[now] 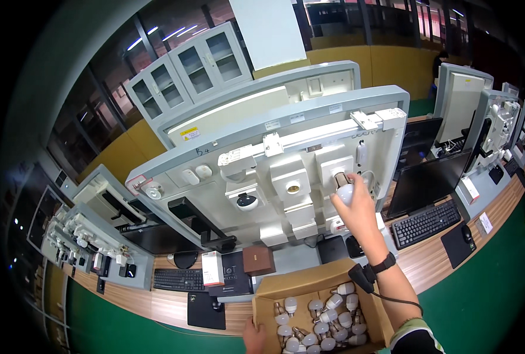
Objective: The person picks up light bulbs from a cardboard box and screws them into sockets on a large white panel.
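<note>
My right hand [358,203] is reached out to the upright panel [209,168], its fingers closed round a white light bulb [345,193]. The bulb's metal base points up toward a square white fixture [335,160] on the panel; whether the base touches the socket I cannot tell. Low in the view, my left hand [253,338] grips the left side of an open cardboard box [301,278]. Inside the box lie several more white bulbs [333,301] with metal bases, jumbled together.
Left of the box, the wood-grain desk bears a white carton [213,269], a brown box [258,260], a keyboard [178,279] and a mouse pad [206,310]. To the right stand a monitor [430,184] and another keyboard [426,224]. A cable hangs from my right wrist.
</note>
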Demonstrator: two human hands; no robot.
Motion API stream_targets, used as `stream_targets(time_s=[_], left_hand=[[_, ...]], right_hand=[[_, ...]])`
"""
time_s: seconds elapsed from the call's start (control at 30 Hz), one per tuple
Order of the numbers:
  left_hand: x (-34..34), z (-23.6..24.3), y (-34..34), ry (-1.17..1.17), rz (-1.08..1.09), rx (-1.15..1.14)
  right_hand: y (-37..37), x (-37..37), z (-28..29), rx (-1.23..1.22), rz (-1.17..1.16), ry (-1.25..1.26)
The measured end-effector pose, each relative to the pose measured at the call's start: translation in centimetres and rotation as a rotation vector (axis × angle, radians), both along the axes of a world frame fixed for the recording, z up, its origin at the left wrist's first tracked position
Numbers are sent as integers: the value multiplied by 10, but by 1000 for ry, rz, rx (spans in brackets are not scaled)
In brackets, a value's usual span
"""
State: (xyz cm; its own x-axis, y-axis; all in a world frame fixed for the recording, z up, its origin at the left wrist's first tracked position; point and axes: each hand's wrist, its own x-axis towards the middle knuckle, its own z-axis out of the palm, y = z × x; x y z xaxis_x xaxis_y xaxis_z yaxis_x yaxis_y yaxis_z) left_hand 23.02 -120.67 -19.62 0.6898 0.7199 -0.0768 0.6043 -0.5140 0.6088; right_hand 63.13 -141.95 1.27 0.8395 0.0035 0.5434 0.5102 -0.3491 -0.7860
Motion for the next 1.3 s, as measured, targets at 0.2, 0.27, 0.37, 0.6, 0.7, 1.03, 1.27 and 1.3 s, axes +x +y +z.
stream_targets(time_s=[0.2,0.27,0.37,0.6,0.7,1.03,1.27,1.3], left_hand=[[-8,-7,9,45,21,136],[-11,-21,7,54,-2,136],[8,41,-18,-32,30,10],[-1,-5,1,-112,68,-61],[0,-8,3,-134,54,-33],[-3,-9,2,-105,62,-60],[-3,-20,7,-107,29,36],[-1,-11,3,-104,54,9]], right_hand=[[-9,-2,17,980,689,887],[-3,-11,20,655,391,725],[0,-8,14,83,102,260],[2,-6,10,403,216,453],[5,-1,5,91,-13,59],[-3,-3,16,560,406,645],[2,7,18,447,305,593],[2,7,16,519,344,638]])
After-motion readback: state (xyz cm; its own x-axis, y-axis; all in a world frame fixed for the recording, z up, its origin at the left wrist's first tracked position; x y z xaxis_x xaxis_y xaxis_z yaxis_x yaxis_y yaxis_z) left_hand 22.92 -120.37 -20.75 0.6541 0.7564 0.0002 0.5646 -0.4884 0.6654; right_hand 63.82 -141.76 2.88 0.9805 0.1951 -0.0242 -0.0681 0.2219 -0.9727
